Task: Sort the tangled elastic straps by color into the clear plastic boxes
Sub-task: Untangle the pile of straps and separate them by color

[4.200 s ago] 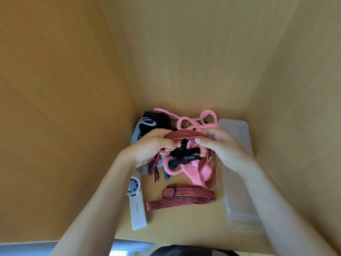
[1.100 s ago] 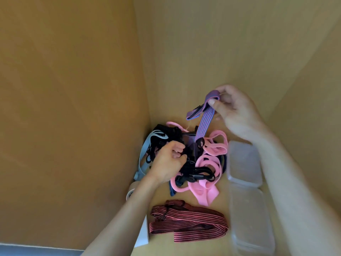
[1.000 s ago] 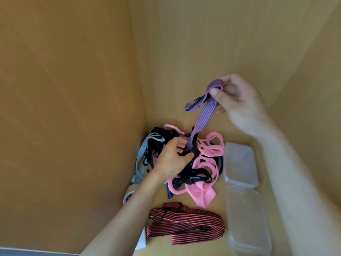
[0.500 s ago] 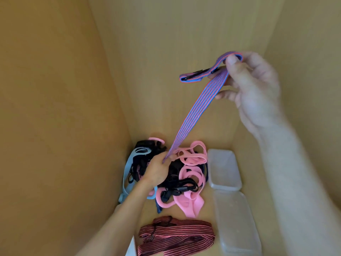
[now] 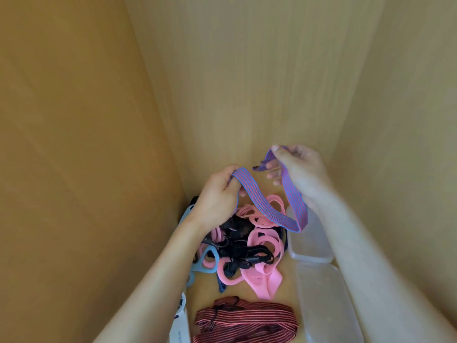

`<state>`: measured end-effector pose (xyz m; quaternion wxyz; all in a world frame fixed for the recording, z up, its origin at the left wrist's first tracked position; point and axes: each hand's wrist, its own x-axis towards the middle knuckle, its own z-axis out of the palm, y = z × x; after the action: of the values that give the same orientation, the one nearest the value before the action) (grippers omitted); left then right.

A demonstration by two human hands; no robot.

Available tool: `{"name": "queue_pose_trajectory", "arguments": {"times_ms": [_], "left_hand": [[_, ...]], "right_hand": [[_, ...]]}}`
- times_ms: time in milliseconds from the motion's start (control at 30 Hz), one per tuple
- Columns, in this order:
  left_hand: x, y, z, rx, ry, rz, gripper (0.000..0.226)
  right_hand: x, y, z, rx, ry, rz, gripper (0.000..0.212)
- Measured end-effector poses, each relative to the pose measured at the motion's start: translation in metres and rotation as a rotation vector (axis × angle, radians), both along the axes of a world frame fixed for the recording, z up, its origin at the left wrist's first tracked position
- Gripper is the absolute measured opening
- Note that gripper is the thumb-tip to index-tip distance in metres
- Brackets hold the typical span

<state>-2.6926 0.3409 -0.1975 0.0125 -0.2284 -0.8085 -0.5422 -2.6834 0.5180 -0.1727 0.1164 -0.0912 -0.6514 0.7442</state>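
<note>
The fingers (image 5: 231, 173) of the left hand (image 5: 217, 196) curled round one end of the blue-and-red strap (image 5: 267, 209), and the right hand (image 5: 301, 172) pinched the other, so the strap sagged in a loop above the tangled pile (image 5: 249, 246). Sorting looked barely begun. One red-and-black strap (image 5: 244, 320) lay apart on the surface (image 5: 286, 289), and the clear boxes (image 5: 326, 305) seemingly held nothing.

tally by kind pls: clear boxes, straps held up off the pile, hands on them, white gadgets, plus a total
clear plastic boxes: 2
blue-and-red striped strap held up: 1
left hand and right hand gripping it: 2
white gadget: 1
total: 6
</note>
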Motion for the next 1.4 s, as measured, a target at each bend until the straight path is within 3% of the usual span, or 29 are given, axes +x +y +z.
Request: {"name": "queue_pose_trajectory", "arguments": {"times_ms": [100, 233, 333, 434, 567, 667, 834, 967, 1134, 1234, 1301, 1401], "left_hand": [[0.002, 0.005, 0.024, 0.045, 0.009, -0.018, 0.027], [-0.002, 0.013, 0.051, 0.198, -0.064, -0.082, 0.030], [-0.007, 0.018, 0.062, 0.309, -0.179, -0.141, 0.024], [-0.015, 0.023, 0.069, 0.313, -0.201, -0.103, 0.034], [-0.022, 0.030, 0.084, 0.297, -0.215, -0.089, 0.048], [-0.024, 0.037, 0.103, 0.263, -0.237, -0.093, 0.049], [-0.023, 0.045, 0.126, 0.123, -0.084, -0.085, 0.052], [-0.026, 0.044, 0.128, 0.096, -0.067, -0.075, 0.056], [-0.035, 0.042, 0.132, 0.395, -0.224, -0.117, 0.038], [-0.039, 0.041, 0.144, 0.492, -0.246, -0.149, 0.032], [-0.040, 0.042, 0.155, 0.497, -0.244, -0.165, 0.032], [-0.039, 0.046, 0.171, 0.530, -0.219, -0.152, 0.028]], "right_hand": [[-0.001, 0.001, -0.013, -0.222, -0.109, 0.136, 0.014], [-0.002, 0.008, -0.026, -0.349, -0.211, 0.279, 0.025], [-0.002, 0.015, -0.036, -0.267, -0.225, 0.263, 0.038], [-0.005, 0.018, -0.046, -0.195, -0.102, 0.335, 0.041], [-0.003, 0.005, -0.043, 0.132, -0.017, 0.514, 0.025], [-0.007, -0.005, -0.042, 0.335, -0.028, 0.445, 0.013], [-0.012, -0.011, -0.048, 0.489, -0.033, 0.364, 0.009], [-0.019, -0.008, -0.060, 0.452, -0.004, 0.291, 0.020], [-0.026, 0.005, -0.075, 0.466, -0.127, 0.303, 0.025], [-0.031, 0.010, -0.074, 0.521, -0.140, 0.118, 0.052], [-0.032, 0.010, -0.065, 0.517, -0.115, 0.112, 0.074], [-0.031, 0.011, -0.051, 0.615, -0.140, 0.140, 0.078]]}}
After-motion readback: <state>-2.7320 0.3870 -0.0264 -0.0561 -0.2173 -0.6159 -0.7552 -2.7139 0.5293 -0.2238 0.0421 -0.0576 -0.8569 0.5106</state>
